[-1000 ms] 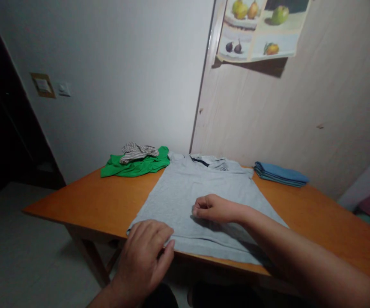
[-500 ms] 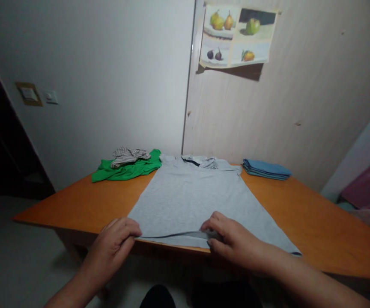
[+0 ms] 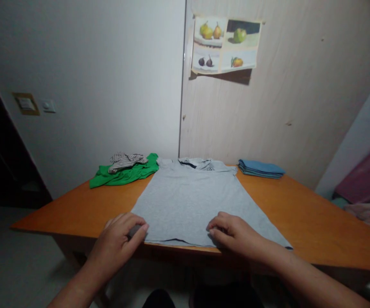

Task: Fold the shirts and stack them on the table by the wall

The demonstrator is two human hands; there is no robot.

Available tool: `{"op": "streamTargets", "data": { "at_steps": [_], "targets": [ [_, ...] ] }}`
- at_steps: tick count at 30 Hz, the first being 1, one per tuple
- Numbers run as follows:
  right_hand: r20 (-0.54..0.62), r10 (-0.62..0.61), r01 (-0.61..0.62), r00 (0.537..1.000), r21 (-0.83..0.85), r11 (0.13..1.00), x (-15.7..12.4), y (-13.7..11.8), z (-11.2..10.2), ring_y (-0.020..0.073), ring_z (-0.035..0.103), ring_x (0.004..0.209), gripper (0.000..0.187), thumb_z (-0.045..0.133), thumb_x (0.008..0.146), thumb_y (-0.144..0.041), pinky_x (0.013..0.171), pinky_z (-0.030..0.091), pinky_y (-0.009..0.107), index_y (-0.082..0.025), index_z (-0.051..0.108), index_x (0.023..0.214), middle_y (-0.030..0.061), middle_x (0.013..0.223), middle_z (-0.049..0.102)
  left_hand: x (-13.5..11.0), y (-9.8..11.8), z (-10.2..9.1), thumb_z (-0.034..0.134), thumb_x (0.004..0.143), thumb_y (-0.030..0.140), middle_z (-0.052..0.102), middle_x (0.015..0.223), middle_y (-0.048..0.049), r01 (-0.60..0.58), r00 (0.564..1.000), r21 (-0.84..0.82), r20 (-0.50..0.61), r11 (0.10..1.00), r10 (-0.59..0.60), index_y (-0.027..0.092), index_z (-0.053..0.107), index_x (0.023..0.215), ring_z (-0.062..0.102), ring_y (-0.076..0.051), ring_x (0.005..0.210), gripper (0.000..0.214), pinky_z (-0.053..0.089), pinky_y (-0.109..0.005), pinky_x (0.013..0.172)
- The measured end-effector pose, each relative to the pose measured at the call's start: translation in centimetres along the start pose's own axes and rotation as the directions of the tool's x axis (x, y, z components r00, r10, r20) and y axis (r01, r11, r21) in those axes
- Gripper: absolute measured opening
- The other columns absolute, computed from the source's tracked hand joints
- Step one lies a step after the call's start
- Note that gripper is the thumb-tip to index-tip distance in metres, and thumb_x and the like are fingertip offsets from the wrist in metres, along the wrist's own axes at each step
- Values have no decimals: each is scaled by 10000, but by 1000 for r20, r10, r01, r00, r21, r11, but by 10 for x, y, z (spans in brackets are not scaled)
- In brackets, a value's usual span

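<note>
A light grey T-shirt [image 3: 191, 196] lies spread flat on the orange wooden table [image 3: 313, 218], its collar toward the wall and its hem at the near edge. My left hand [image 3: 119, 241] rests on the hem's left corner, fingers curled and pinching the cloth. At the hem's middle, my right hand [image 3: 234, 235] has its fingers closed on the fabric.
A crumpled green garment [image 3: 123, 175] with a striped cloth [image 3: 125, 160] on top lies at the table's back left. A folded blue stack [image 3: 260, 168] sits at the back right. Behind stand the wall and a fruit poster [image 3: 225, 45]. Pink bedding [image 3: 365, 188] is at the right.
My right hand came back from the shirt's middle to the hem. My left hand shifted left to the hem's corner. The lifted hem edge now lies flat on the table.
</note>
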State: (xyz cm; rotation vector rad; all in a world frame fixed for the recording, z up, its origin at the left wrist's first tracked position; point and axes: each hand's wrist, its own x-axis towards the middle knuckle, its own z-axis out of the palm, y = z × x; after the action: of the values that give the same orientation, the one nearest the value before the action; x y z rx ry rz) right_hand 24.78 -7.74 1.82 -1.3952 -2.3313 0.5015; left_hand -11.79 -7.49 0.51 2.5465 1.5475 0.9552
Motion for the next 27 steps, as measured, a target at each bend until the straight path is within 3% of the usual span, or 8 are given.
{"op": "streamTargets", "data": {
  "at_steps": [4,8,13,18,22,27],
  "targets": [
    [-48,49,-54,998,-103,993,-8,27,-1,200,630,886,198,566,903,-271,807,435,293,-240,712,1033,55,977,696,1,-2,6,528,955,352,663,878,-30,-73,991,-36,106,997,76,233,646,863,619,-204,850,192,464,-309,755],
    [-116,177,-193,977,-146,970,-24,62,-22,208,629,855,154,546,901,-264,754,427,292,-226,692,934,52,927,716,0,-23,-1,511,939,327,657,836,-22,-19,986,-14,162,1000,21,226,631,825,615,-200,799,194,463,-294,710],
    [-148,228,-249,962,-145,958,-25,90,-51,211,624,846,213,536,925,-333,754,433,300,-203,704,915,73,922,703,34,-16,0,477,952,391,668,880,-46,46,969,21,241,999,-50,216,657,861,620,-220,850,267,457,-317,750],
    [-157,176,-211,972,-243,947,-23,95,-51,233,593,918,208,590,901,-360,843,442,342,-198,701,969,89,967,653,61,-4,25,540,913,400,660,948,-69,-6,974,24,224,1000,1,208,675,949,608,-239,910,237,460,-348,820],
    [-144,157,-190,977,-254,948,-43,89,-46,241,571,967,217,563,927,-373,883,438,371,-216,672,1030,87,1021,632,47,-8,28,539,924,426,658,970,-61,-25,975,14,222,1000,21,232,678,985,611,-237,920,247,478,-346,829],
    [-106,176,-196,979,-219,956,-83,69,-42,235,580,972,176,558,936,-364,857,442,360,-241,657,1013,72,1035,628,4,-15,12,587,914,496,678,995,-37,-71,969,-39,233,997,79,289,685,1021,629,-218,934,253,515,-302,840]
  ]
}}
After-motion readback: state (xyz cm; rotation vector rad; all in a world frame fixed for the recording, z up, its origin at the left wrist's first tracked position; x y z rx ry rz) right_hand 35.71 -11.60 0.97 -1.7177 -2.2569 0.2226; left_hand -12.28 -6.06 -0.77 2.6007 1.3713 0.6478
